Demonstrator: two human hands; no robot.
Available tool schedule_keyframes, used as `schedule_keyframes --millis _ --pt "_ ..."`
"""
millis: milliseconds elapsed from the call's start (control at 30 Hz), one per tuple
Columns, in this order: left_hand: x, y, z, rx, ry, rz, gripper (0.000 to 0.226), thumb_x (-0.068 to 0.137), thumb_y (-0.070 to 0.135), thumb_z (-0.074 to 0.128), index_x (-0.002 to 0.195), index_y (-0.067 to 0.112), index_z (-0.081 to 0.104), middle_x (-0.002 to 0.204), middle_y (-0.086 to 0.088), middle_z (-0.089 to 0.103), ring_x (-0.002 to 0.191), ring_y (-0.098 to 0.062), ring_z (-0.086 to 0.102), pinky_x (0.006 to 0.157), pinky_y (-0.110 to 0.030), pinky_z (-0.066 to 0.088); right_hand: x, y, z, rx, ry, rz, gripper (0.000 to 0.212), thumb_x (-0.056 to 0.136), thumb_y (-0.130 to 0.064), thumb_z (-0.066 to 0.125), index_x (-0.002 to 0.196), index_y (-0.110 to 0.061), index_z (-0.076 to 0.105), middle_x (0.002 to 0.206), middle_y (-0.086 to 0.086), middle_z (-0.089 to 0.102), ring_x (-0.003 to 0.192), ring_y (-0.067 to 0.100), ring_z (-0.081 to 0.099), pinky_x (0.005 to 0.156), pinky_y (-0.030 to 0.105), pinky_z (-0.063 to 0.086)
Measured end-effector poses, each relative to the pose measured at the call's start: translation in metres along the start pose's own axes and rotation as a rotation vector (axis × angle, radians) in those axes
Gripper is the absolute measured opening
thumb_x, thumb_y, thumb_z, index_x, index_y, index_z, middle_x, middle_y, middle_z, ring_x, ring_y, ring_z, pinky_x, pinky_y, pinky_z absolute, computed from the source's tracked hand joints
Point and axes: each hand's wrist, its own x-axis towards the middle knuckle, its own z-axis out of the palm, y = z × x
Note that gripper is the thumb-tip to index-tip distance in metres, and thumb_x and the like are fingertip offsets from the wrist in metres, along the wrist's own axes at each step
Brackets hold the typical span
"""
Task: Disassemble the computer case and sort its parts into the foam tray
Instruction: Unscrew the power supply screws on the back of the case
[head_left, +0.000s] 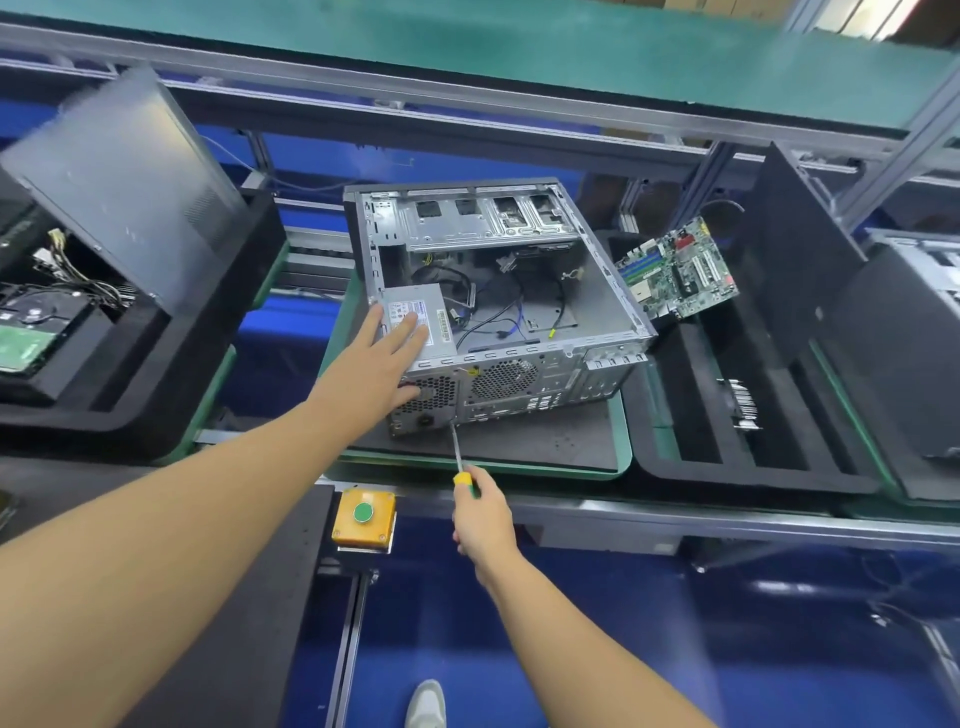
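An open grey computer case (597, 291) lies on its side on a green-rimmed pallet (621, 462), with loose cables inside. Its grey power supply (441, 322) sits in the near left corner. My left hand (387, 364) rests flat on the power supply and the case's rear corner, fingers straight. My right hand (480, 512) grips the yellow-green handle of a screwdriver (458, 451); its tip touches the case's rear panel near the fan grille. To the right, a green motherboard (678, 270) leans in a black foam tray (691, 410).
A second foam tray (156, 374) at the left holds a hard drive, cables and an upright grey side panel (124, 182). A black panel (795, 249) stands in the right tray. A yellow box with a green button (363, 514) sits on the near rail.
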Motion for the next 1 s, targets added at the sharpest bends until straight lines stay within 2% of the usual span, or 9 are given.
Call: schedule_keyframes --millis 333,433,500,567,633,733,800,900,1000 --pt "-0.001 0.002 0.000 0.099 0.010 0.021 0.078 0.102 0.055 0.031 0.157 0.004 0.007 0.165 -0.015 0.012 0.151 -0.034 0.014 0.123 -0.052 0.005 0.002 0.002 0.001 0.030 0.006 0.004 0.031 0.105 -0.037 0.039 0.134 -0.045 0.050 0.095 0.001 0.056 0.078 0.019 0.050 0.063 0.034 0.043" --pt "-0.002 0.003 0.000 0.102 0.012 0.022 0.078 0.102 0.055 0.031 0.157 0.004 0.006 0.165 -0.015 0.012 0.151 -0.033 0.014 0.123 -0.052 0.006 0.003 -0.002 0.000 0.078 0.004 0.045 0.030 0.105 -0.032 0.040 0.129 -0.045 0.053 0.084 0.002 0.056 0.066 0.018 0.046 0.051 0.028 0.040" --pt "-0.002 0.004 0.000 0.106 0.015 0.020 0.078 0.103 0.055 0.031 0.157 0.004 0.007 0.165 -0.014 0.012 0.152 -0.032 0.012 0.123 -0.053 0.005 0.002 -0.005 -0.003 0.072 0.003 0.054 0.029 0.104 -0.031 0.040 0.127 -0.043 0.053 0.081 0.001 0.058 0.064 0.018 0.046 0.049 0.027 0.039" --pt "-0.002 0.005 0.000 0.103 0.021 0.008 0.078 0.103 0.055 0.032 0.157 0.005 0.008 0.165 -0.014 0.013 0.152 -0.033 0.012 0.123 -0.052 0.004 0.003 -0.005 -0.007 -0.066 0.019 0.028 0.026 0.103 -0.036 0.040 0.126 -0.036 0.053 0.089 -0.001 0.061 0.070 0.017 0.053 0.057 0.030 0.044" --pt "-0.003 0.005 0.000 0.095 0.029 -0.001 0.077 0.102 0.055 0.033 0.157 0.006 0.010 0.165 -0.014 0.015 0.152 -0.033 0.012 0.123 -0.052 0.004 0.003 -0.006 -0.011 -0.207 0.031 0.033 0.022 0.103 -0.040 0.040 0.115 -0.025 0.052 0.093 -0.002 0.060 0.076 0.017 0.056 0.063 0.031 0.044" --pt "-0.003 0.005 0.000 0.110 0.034 -0.002 0.077 0.102 0.055 0.034 0.157 0.006 0.012 0.164 -0.013 0.016 0.152 -0.032 0.013 0.123 -0.052 0.006 0.005 -0.011 -0.015 -0.011 -0.036 0.205 0.023 0.100 -0.031 0.042 0.094 -0.013 0.055 0.081 0.001 0.054 0.069 0.020 0.047 0.062 0.031 0.036" --pt "-0.003 0.005 0.000 0.100 0.034 -0.003 0.077 0.102 0.055 0.035 0.157 0.006 0.012 0.164 -0.014 0.017 0.152 -0.032 0.014 0.123 -0.052 0.006 0.005 -0.011 -0.018 0.057 -0.098 0.257 0.026 0.096 -0.018 0.039 0.097 -0.009 0.063 0.083 0.003 0.061 0.069 0.020 0.051 0.065 0.032 0.039" --pt "-0.003 0.006 0.000 0.085 0.036 -0.006 0.077 0.102 0.054 0.036 0.157 0.006 0.013 0.164 -0.014 0.018 0.151 -0.034 0.015 0.123 -0.052 0.006 0.006 -0.004 -0.025 -0.075 -0.136 0.120 0.023 0.100 -0.018 0.041 0.106 -0.013 0.062 0.098 0.004 0.068 0.075 0.016 0.052 0.063 0.028 0.043" --pt "-0.003 0.006 0.000 0.090 0.032 -0.007 0.077 0.102 0.054 0.035 0.157 0.006 0.012 0.164 -0.014 0.017 0.151 -0.034 0.015 0.123 -0.053 0.007 0.010 0.003 -0.028 -0.097 -0.069 0.002 0.002 0.100 -0.018 0.051 0.099 -0.016 0.052 0.087 0.000 0.056 0.064 0.013 0.042 0.048 0.022 0.038"
